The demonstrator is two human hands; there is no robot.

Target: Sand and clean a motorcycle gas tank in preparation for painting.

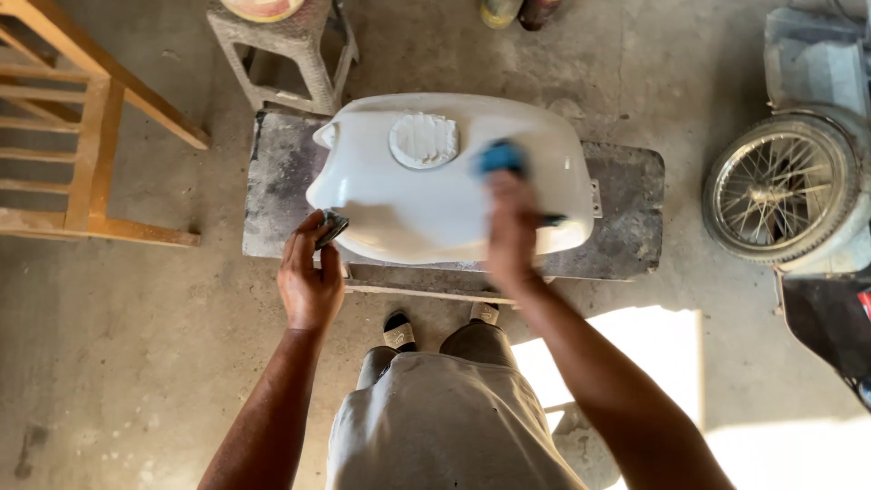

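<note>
A white motorcycle fuel tank [426,204] lies on a dark grey board [626,227], with a round taped-over filler opening [424,140] on top. My right hand [511,227], blurred by motion, presses a blue pad [501,158] against the tank's top right. My left hand [309,272] rests at the tank's left lower edge and pinches a small dark folded piece [331,227], possibly sandpaper, against it.
A wooden frame [86,136] stands at the left. A grey stool [290,54] is behind the board. A spoked wheel with tyre [787,191] lies at the right. My feet [399,331] stand by the board's front edge on a concrete floor.
</note>
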